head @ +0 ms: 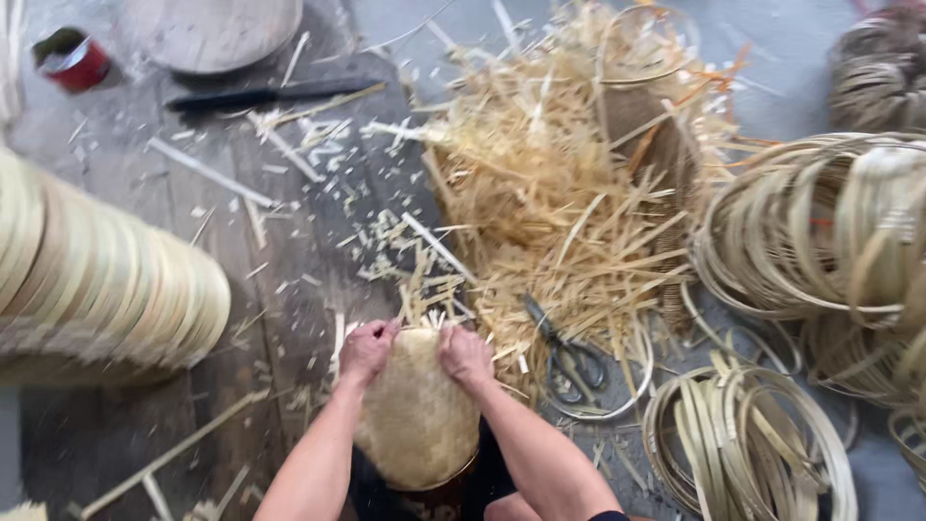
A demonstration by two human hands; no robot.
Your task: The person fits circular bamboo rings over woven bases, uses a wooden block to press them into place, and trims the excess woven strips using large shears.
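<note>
both hands grip the far rim of a round, pale woven bamboo basket

the left hand (367, 349) and right hand (466, 353) curl tight over the woven bamboo basket (417, 415), propped dome-up against the lap so loose strip ends stick up. dark metal scissors (567, 355) lie within reach by the heap of straw-coloured bamboo trimmings (559, 193) on the grey plank floor (116, 434).

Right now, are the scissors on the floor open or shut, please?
Shut: the scissors lie flat beside the bamboo scraps, blades together in one line.
</note>
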